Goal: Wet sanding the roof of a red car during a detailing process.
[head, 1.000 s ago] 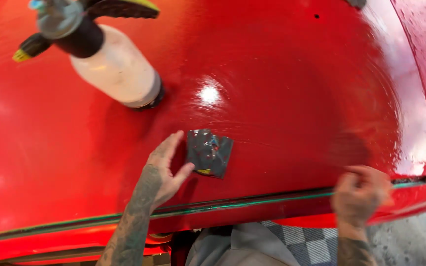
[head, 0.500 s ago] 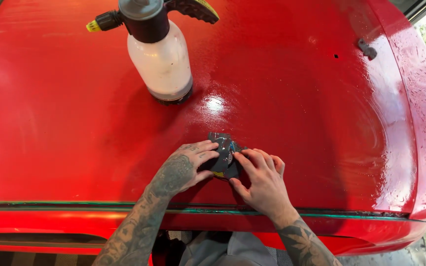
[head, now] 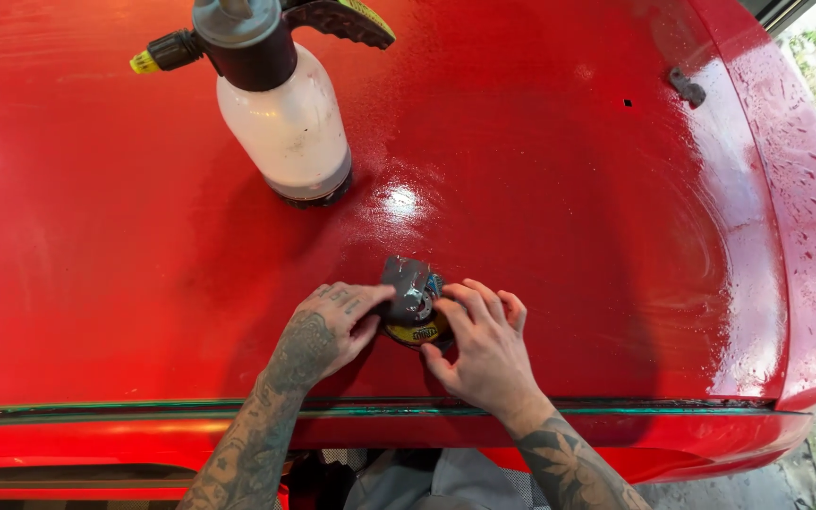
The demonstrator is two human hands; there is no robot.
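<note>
While your left hand point(head: 328, 331) and right hand point(head: 484, 349) are pressing in from both sides, each grip is pinching the small grey sanding pad point(head: 410, 300) lying on the wet red car panel point(head: 540, 189), between your fingertips.

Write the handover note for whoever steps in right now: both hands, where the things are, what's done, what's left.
Left hand: fingertips on the left side of the small grey sanding pad.
Right hand: fingers on its right side; both pinch it together.
The pad sits on the wet red car panel, near its front edge. The pump sprayer stands upright further back, untouched.
Done: panel is wetted.
Left: sanding; cannot tell how much is covered.
</note>
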